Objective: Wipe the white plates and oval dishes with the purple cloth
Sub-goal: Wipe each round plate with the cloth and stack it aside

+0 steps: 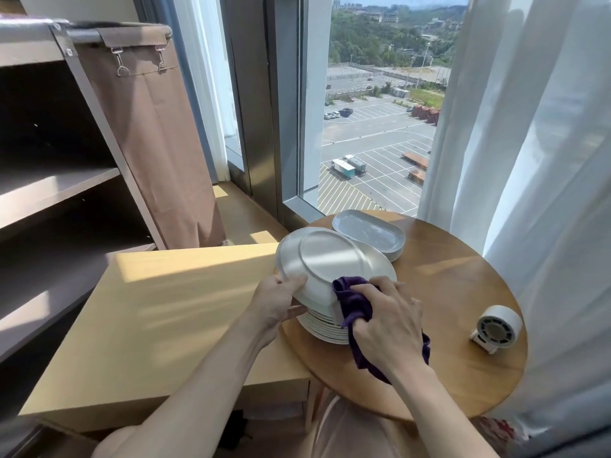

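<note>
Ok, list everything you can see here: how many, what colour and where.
round table: one, brown wood, by the window
plate stack: one, white, near side of the round table
held plate: one, white, tilted underside up over the plate stack
oval dishes: one stack, greyish white, far side of the round table
purple cloth: one, purple, on the held plate's near rim
fan: one, white, right on the round table
desk: one, light wood, left of the round table
cart: one, brown, far left
fabric bag: one, brown, hanging on the cart
curtain: one, white, far right
left hand: one, grips the held plate's left rim
right hand: one, holds the purple cloth
</note>
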Available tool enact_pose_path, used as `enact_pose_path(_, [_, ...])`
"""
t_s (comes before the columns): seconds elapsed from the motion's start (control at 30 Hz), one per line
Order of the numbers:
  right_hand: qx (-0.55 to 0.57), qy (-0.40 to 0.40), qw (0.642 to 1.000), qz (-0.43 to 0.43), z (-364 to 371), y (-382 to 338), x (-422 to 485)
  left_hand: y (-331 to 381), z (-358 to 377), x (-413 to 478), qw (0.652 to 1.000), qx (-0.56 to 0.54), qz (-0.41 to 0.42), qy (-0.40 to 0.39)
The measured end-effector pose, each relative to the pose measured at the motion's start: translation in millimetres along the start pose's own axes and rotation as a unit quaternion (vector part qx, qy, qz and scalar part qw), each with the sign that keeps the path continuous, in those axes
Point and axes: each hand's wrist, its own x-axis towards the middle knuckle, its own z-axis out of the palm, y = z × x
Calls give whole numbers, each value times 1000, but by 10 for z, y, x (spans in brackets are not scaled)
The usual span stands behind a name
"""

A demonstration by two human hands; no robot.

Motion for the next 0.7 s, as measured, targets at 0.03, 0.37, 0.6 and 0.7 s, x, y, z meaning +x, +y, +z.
enact_pose_path(0.03, [4, -2, 1000, 17, -20, 49, 35, 7, -2, 6, 1000, 5, -1, 0])
enact_pose_path(0.37, [-25, -49, 994, 99, -161, 241, 540, -53, -53, 7, 1000, 15, 21, -8])
enact_pose_path(0.6, [-23, -101, 987, 125, -242, 313, 1017, -52, -92, -12, 999, 7, 3, -34])
enact_pose_path(0.7, [-38, -124, 986, 109, -247, 285, 1261, -58, -99, -1, 1000, 0, 3, -28])
